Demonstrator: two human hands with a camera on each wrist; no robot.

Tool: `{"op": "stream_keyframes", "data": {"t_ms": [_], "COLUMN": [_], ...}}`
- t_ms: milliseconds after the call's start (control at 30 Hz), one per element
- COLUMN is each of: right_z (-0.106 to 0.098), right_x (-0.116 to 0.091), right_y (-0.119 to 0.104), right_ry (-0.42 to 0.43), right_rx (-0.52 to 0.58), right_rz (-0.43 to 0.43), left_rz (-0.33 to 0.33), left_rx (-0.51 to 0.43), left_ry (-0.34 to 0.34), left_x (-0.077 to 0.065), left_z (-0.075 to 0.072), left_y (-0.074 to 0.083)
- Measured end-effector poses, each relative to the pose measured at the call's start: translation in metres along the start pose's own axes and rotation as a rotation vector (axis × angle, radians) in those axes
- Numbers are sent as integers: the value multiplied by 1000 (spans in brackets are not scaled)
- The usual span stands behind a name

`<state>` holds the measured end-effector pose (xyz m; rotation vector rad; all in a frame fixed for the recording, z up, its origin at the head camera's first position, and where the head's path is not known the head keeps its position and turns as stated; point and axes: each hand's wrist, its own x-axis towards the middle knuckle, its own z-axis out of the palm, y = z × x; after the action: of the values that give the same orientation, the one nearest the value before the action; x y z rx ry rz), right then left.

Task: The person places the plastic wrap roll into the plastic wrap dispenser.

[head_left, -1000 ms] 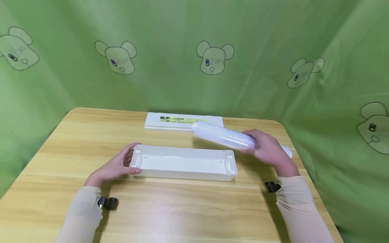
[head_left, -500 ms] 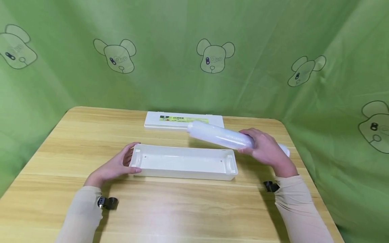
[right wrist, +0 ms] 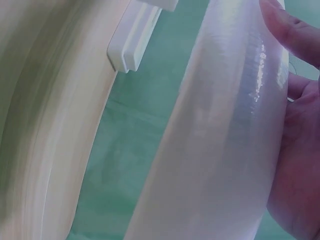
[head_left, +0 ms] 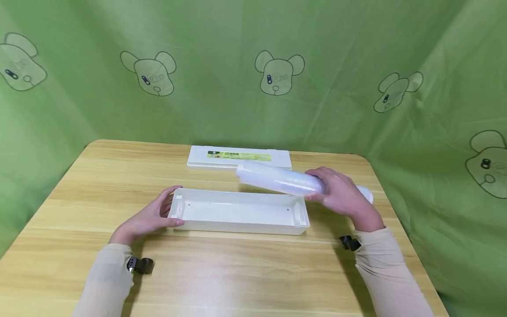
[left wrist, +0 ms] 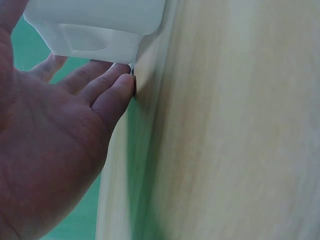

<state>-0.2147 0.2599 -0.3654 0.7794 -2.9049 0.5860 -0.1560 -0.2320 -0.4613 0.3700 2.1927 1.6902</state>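
A long white plastic box [head_left: 237,225] stands lidless on the table, its hollow inside facing up. My left hand [head_left: 148,218] holds its left end, thumb at the front rim and fingers round the back corner; the box end [left wrist: 95,37] also shows in the left wrist view. My right hand [head_left: 342,193] grips a roll of cling film [head_left: 277,178] from above. The roll slants, its left end farther back, and is raised off the table behind the box. Its shiny wrapped film [right wrist: 215,120] fills much of the right wrist view.
At the table's [head_left: 222,273] back edge lies a white lid [head_left: 198,157] with a yellow-green label [head_left: 237,156], partly overlapped by the roll. A green curtain [head_left: 222,110] with bear-head outlines hangs behind and beside the table.
My right hand has moved a little left with the cling film roll, whose left end now comes farther over the box. My left hand and the box have stayed put.
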Motion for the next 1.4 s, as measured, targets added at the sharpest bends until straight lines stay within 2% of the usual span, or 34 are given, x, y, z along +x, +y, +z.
{"op": "stream_keyframes", "data": {"t_ms": [167, 533, 1067, 1400], "right_z": [1, 4, 11, 18], "right_x": [1, 2, 3, 6], "right_y": [-6, -19, -37, -46], "right_ry": [-10, -7, -49, -38], "right_rx": [6, -7, 13, 14], "right_rz": [-15, -49, -70, -110], "left_rz": [-9, 15, 16, 19], "left_rx": [-1, -5, -10, -19], "left_ry": [5, -1, -3, -3], "left_x": [0, 0, -1, 1], "left_z": [0, 0, 2, 1], "left_y": [-1, 0, 0, -1]}}
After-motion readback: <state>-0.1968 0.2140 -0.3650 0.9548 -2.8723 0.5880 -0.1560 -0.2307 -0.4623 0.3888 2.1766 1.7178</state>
